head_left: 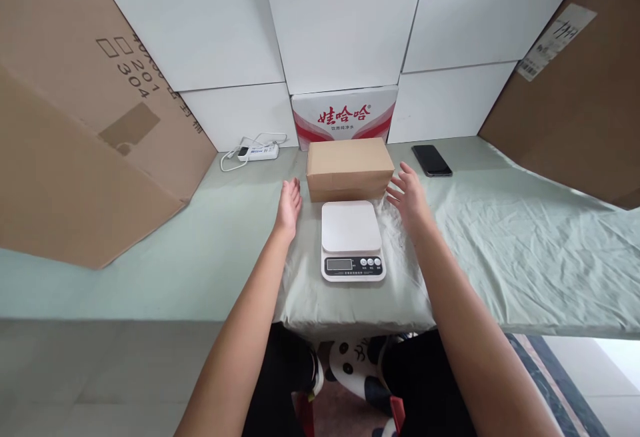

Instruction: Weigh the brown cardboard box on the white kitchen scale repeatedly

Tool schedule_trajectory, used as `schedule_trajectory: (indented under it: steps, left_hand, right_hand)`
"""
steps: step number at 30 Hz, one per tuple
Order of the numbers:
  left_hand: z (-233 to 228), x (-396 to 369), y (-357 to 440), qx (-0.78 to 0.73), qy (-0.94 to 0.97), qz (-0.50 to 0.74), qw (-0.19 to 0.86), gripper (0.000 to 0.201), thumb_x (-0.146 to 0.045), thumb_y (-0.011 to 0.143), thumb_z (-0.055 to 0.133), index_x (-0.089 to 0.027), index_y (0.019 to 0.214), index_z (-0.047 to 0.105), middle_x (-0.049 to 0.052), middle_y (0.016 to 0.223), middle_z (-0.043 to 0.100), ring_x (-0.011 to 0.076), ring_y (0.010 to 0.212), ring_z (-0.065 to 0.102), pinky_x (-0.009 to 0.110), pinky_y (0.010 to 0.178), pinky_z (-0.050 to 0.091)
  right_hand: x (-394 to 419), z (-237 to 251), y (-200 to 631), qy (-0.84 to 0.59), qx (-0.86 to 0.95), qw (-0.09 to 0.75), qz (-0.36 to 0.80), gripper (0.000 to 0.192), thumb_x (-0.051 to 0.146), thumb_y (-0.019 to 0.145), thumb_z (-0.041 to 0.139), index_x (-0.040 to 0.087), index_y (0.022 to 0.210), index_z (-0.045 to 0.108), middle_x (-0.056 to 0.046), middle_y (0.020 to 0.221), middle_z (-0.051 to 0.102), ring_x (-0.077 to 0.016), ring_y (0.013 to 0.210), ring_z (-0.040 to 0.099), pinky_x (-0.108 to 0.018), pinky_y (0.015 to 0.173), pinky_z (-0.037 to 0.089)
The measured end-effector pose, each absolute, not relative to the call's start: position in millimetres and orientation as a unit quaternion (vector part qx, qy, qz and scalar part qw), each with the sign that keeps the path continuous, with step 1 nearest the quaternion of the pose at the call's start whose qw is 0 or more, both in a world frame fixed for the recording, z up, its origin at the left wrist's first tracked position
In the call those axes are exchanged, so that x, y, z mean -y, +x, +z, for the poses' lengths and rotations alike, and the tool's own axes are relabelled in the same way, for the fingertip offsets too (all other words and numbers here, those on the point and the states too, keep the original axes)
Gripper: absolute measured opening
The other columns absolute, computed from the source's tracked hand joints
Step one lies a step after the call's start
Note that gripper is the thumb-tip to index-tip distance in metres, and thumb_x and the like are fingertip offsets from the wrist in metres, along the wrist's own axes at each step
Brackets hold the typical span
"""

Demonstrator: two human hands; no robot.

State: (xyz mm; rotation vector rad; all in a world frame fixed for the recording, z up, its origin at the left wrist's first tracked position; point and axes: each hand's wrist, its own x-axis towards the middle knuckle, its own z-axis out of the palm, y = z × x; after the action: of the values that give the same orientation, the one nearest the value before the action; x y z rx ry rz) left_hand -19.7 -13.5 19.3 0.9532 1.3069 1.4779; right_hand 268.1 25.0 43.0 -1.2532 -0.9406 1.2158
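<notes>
A closed brown cardboard box (350, 169) lies lengthwise on the cloth-covered table. My left hand (289, 205) is held upright just off the box's left end, fingers extended and holding nothing. On the opposite side, my right hand (407, 196) has its fingers spread close to the right end; whether a fingertip touches the cardboard I cannot tell. Between my forearms sits a white kitchen scale (351, 230), directly in front of the box. Its dark display panel and several round buttons face me, and nothing rests on its platform.
A black smartphone (432, 160) lies at the right rear. Back left is a white power strip (259, 152) with a tangled cable. White boxes and a red-and-white printed carton (345, 116) wall off the back. Large cardboard panels (125, 157) flank both sides. Pale green cloth (210, 237) covers the table.
</notes>
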Motion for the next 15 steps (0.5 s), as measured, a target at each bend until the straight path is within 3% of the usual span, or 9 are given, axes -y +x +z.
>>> schedule_trajectory:
  steps: [5,9,15]
  left_hand:
    - [24.1,15.4,-14.8,-0.522,0.388,0.589,0.48,0.086,-0.077,0.108,0.023,-0.025,0.172,0.047,0.01,0.188,0.033,0.0234,0.175,0.03,0.04,0.142,0.029]
    - [22.2,14.9,-11.0,-0.523,0.39,0.582,0.486,0.083,-0.077,0.108,0.025,-0.028,0.17,0.05,0.007,0.187,0.034,0.0242,0.175,0.03,0.042,0.143,0.027]
    - [23.8,16.2,-7.4,-0.52,0.39,0.576,0.495,0.082,-0.072,0.111,0.024,-0.024,0.173,0.045,0.008,0.187,0.034,0.0233,0.175,0.03,0.039,0.142,0.027]
  right_hand:
    - [-24.8,43.7,263.9,-0.525,0.409,0.542,0.514,0.078,0.07,0.082,0.067,0.046,0.155,0.055,-0.003,0.164,0.064,-0.0356,0.145,0.069,-0.062,0.13,0.05]
    - [-29.1,40.5,264.6,-0.526,0.399,0.546,0.515,0.075,0.068,0.083,0.067,0.047,0.154,0.056,0.0,0.162,0.066,-0.0334,0.141,0.07,-0.06,0.131,0.048]
    - [-34.0,36.8,264.1,-0.521,0.416,0.537,0.517,0.072,0.064,0.085,0.066,0.046,0.154,0.057,0.0,0.158,0.068,-0.0288,0.127,0.075,-0.05,0.113,0.061]
